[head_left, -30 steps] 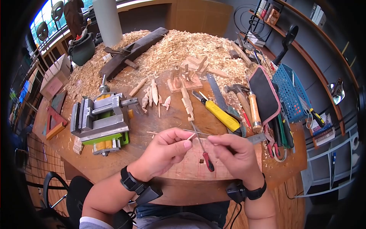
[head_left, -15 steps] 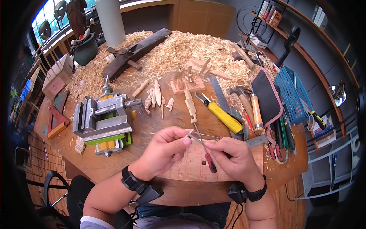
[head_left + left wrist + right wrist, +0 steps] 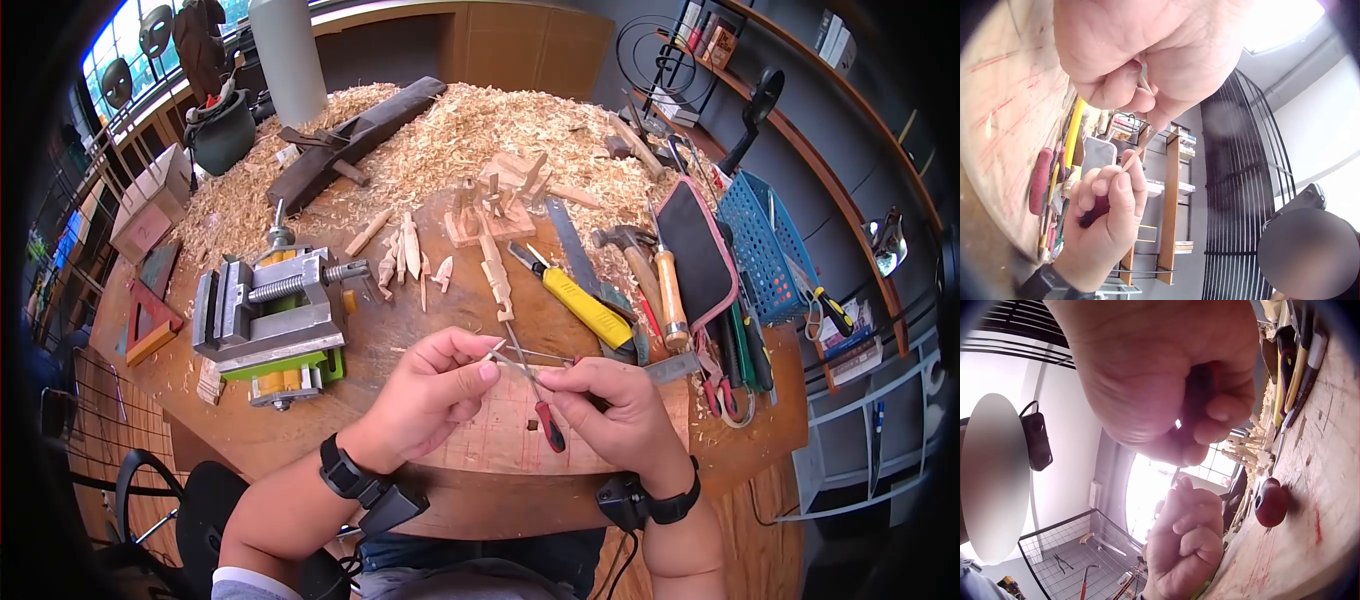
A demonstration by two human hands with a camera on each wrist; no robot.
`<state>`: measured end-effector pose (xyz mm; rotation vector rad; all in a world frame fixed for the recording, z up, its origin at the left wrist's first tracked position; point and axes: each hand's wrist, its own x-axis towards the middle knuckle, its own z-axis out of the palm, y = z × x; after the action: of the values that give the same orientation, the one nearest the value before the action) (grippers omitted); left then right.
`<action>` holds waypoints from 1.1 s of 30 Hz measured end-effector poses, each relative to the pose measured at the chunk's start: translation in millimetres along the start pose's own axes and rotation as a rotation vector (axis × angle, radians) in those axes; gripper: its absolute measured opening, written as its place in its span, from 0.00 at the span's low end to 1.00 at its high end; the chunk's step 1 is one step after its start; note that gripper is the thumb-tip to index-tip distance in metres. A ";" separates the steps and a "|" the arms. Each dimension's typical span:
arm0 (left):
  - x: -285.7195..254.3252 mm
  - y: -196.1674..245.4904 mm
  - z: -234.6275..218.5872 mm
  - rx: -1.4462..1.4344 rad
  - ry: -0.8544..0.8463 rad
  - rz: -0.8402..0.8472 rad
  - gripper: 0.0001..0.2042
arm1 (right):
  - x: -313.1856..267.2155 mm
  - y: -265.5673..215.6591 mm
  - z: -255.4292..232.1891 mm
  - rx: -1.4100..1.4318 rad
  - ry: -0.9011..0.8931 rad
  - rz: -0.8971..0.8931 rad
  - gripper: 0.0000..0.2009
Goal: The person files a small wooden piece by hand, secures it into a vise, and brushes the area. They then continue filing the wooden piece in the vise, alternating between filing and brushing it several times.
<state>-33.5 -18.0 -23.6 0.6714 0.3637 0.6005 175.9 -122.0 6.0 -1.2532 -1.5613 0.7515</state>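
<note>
My left hand [image 3: 440, 390] pinches a small pale wooden stick [image 3: 497, 349] between thumb and forefinger, its tip poking out above them. The right hand [image 3: 612, 405] grips a small file; its dark red and black handle [image 3: 1200, 390] lies inside the curled fingers. From that hand the slim flat blade [image 3: 1140, 152] reaches across to the left fingertips, meeting the stick there. Below both hands lies a pale board [image 3: 490, 445] marked with red lines and a small square hole. On it rests another tool with a red-and-black handle [image 3: 549, 427], its thin shaft pointing away.
A metal vise [image 3: 270, 315] stands at left. Carved wooden pieces [image 3: 410, 248] lie mid-table, with a yellow-handled knife [image 3: 585, 302], a hammer [image 3: 628, 250] and a blue basket [image 3: 765, 245] to the right. Wood shavings [image 3: 480, 130] heap at the back beside a dark plane [image 3: 350, 145].
The right hand has moved left, toward the left hand, sliding the file's blade along at the wooden stick. My left hand keeps its pinch in nearly the same place.
</note>
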 end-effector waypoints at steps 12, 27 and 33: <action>0.8 -6.7 -1.5 0.031 -0.028 -0.011 0.09 | -0.3 -6.4 0.0 0.033 0.032 0.028 0.11; -0.5 -8.4 5.7 0.041 -0.043 -0.027 0.11 | -2.1 -5.9 1.4 0.061 -0.015 -0.018 0.11; 0.1 -0.2 -1.9 0.068 0.003 -0.009 0.13 | 0.0 -4.3 -9.4 -0.016 0.013 -0.045 0.10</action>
<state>-34.3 -17.2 -25.1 0.7342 0.3913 0.5823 183.2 -124.1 13.1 -1.2286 -1.5826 0.7015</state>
